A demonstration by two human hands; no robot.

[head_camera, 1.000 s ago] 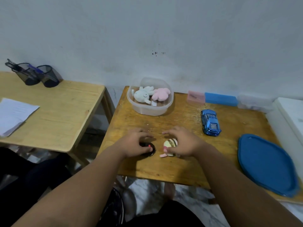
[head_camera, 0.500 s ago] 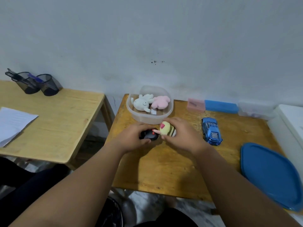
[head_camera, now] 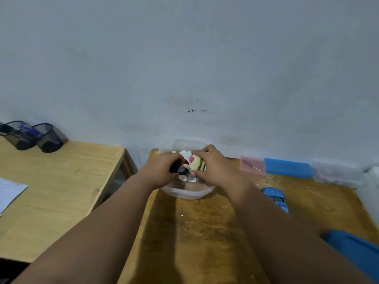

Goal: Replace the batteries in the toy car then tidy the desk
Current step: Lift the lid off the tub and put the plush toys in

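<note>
My left hand [head_camera: 159, 169] grips a small black toy [head_camera: 180, 168] with red dots. Beside it, my right hand [head_camera: 213, 166] holds a yellow striped bee toy [head_camera: 197, 164] with a pink mark. Both hands hover over the clear plastic tub [head_camera: 188, 194] at the back of the wooden desk [head_camera: 196, 232]. White soft toys inside the tub are mostly hidden by my hands. The blue toy car [head_camera: 275, 198] lies on the desk to the right, partly behind my right forearm.
A pink box [head_camera: 252, 166], a blue box [head_camera: 288, 168] and a clear box [head_camera: 336, 173] line the wall at right. The blue lid [head_camera: 356, 251] lies at front right. A second table [head_camera: 55, 193] at left carries two black mesh cups [head_camera: 32, 137] and paper [head_camera: 10, 191].
Both hands lifted the two small toys off the desk and carried them back over the tub. The camera tilted upward toward the wall.
</note>
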